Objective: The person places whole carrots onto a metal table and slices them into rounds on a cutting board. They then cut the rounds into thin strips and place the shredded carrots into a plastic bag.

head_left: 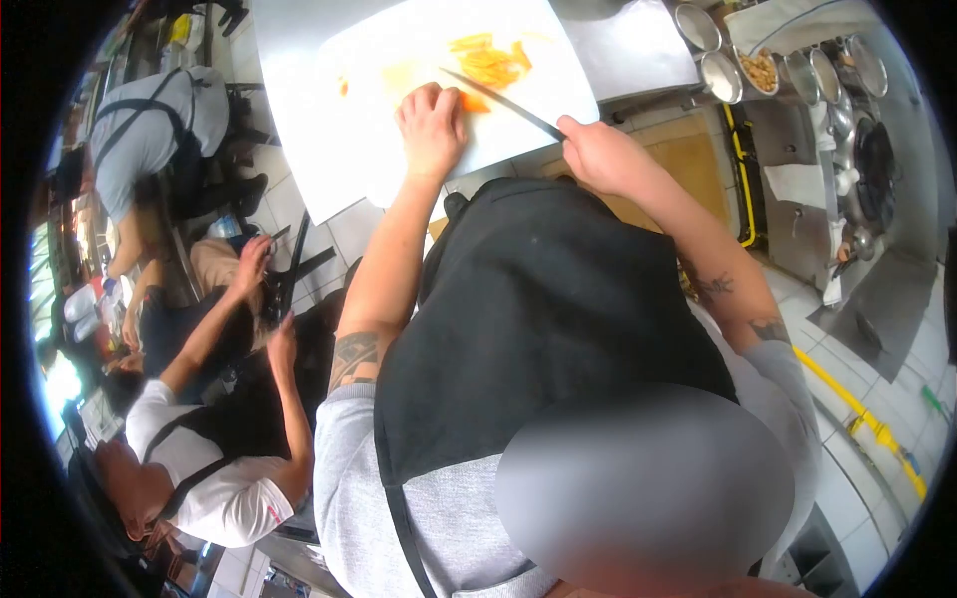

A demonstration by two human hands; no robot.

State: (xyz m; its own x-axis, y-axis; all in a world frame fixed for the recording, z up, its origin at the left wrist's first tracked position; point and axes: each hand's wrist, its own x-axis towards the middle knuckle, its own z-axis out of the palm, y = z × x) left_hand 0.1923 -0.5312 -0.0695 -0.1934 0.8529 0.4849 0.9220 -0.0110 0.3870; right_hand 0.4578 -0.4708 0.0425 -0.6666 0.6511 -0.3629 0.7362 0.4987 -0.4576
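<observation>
A white cutting board [339,149] lies on the metal counter in front of me. My left hand [432,130] rests on it with curled fingers, pressing down on an orange vegetable piece [476,103] that shows beside the fingertips. Wrapped round a handle, my right hand [603,154] holds a kitchen knife [508,106]. Its long blade slants over the board, with the tip just beyond my left fingers. Past the blade lies a loose pile of cut orange strips [488,62]. A small orange bit [344,87] sits apart on the left.
On the right stand several metal bowls, one with light brown pieces [758,72], near a stove with a dark pan [874,174]. A co-worker [219,439] in a white shirt works close on my left. Another person [159,140] bends over farther back.
</observation>
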